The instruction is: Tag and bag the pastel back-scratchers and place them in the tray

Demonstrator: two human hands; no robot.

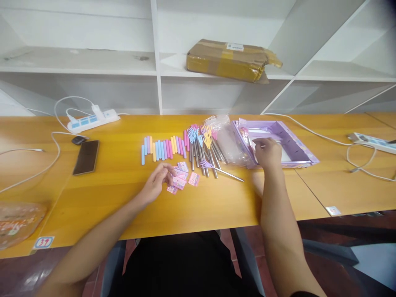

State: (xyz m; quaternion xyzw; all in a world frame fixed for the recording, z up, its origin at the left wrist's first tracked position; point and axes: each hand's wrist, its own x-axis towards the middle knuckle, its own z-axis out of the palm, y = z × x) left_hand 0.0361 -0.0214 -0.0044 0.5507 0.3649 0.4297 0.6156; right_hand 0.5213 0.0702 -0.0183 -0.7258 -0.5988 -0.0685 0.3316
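Note:
My right hand (268,152) is closed over the left part of a purple box (297,144); what its fingers hold, if anything, is hidden. Just left of the small pink cards (194,179), my left hand (159,179) hovers with curled, loosely parted fingers and nothing visible in them. Several metal rods with coloured hand-shaped heads (207,142) lie in a pile at the middle. One with a purple head (227,174) lies apart, nearer the front. Coloured tubes (159,150) form a row on the left. Clear plastic bags (232,144) lie between the pile and the box.
A phone (86,157) and a power strip (94,121) are on the left of the table (198,214). Another power strip (375,142) with cables is at the right. A taped carton (229,61) rests on the shelf. A clear container (20,222) sits at the far left.

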